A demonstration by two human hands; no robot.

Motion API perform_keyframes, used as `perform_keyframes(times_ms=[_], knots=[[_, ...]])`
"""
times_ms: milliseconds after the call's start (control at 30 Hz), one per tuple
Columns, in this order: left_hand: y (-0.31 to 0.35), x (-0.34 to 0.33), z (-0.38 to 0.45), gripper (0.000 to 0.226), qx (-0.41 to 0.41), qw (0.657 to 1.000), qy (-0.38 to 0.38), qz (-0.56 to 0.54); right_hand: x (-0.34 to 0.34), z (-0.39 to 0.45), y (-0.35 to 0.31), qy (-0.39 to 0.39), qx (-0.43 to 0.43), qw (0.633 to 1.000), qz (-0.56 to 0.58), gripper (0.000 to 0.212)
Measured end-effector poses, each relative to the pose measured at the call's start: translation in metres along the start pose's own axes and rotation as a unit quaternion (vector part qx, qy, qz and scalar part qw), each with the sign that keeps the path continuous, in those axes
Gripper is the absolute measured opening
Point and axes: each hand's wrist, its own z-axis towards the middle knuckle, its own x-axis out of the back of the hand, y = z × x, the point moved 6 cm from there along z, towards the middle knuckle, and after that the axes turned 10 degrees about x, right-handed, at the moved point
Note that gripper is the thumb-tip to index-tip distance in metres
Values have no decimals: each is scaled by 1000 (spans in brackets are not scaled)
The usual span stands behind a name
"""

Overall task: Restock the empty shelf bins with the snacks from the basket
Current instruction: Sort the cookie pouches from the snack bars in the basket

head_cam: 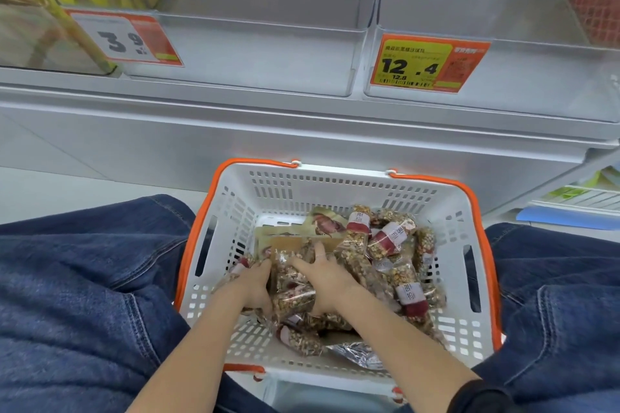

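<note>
Hands are sunk in the white slatted plastic basket with orange handles (449,211): the left hand (256,285) and right hand (323,282) are spread over clear crackly packets of grain snacks (359,251), whether gripped cannot be told. Packets are judged light, slippery, crushable, best taken mid-length. Beyond, two clear plastic shelf bins (255,54) stand empty behind price tags (427,64).
</note>
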Motion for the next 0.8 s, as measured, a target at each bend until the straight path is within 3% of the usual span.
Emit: perform_keyframes(times_ms=[200, 367, 433, 567, 633, 700, 800], knots=[[11, -2, 2, 120, -12, 995, 57, 85, 70, -57, 18, 138, 50, 989, 18, 99], [29, -4, -1, 121, -49, 988, 122, 84, 137, -124, 61, 284, -21, 958, -42, 94], [39, 1, -2, 120, -80, 982, 146, 89, 126, -137, 84, 256, -81, 957, -107, 100], [48, -3, -1, 114, -86, 974, 138, 156, 35, -136, 128, -37, -214, 972, -95, 112], [42, -6, -2, 110, -73, 974, 132, 169, 15, -136, 133, -107, -248, 961, -51, 114], [36, -6, -2, 112, -51, 975, 126, 174, 26, -132, 124, -85, -247, 964, -43, 95], [32, -5, -1, 107, -26, 967, 133, 217, 65, -116, 97, 72, -181, 979, -54, 58]])
